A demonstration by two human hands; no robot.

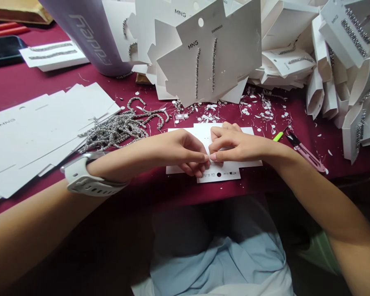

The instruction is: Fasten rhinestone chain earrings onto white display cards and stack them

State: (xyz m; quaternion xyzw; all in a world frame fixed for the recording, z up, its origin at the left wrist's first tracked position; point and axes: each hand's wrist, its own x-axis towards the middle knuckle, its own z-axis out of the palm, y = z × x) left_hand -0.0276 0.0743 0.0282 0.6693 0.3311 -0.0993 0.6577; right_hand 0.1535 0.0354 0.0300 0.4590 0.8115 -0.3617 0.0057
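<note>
Close to the table's front edge lies a flat white die-cut earring card (249, 164), with small printed marks and a dark hole at its near end. Over its middle, my left hand (188, 152) is closed in a pinch, thumb and fingertips together. My right hand (230, 142) pinches right beside it, its thumb tip touching or almost touching the left one, its other fingers curled over the card. Whatever sits between the fingertips is hidden or too small to name. A tangled heap of silver sparkly earring chains (117, 131) lies beyond my left forearm.
Flat blank cards (49, 123) are stacked at the left. Behind stand a purple tumbler (92, 37) and a card with two chain earrings (234, 57). Folded earring cards (323, 86) crowd the right. Pink-handled thread snips (308, 156), a lime-green tool (278, 136) and white scraps lie nearby.
</note>
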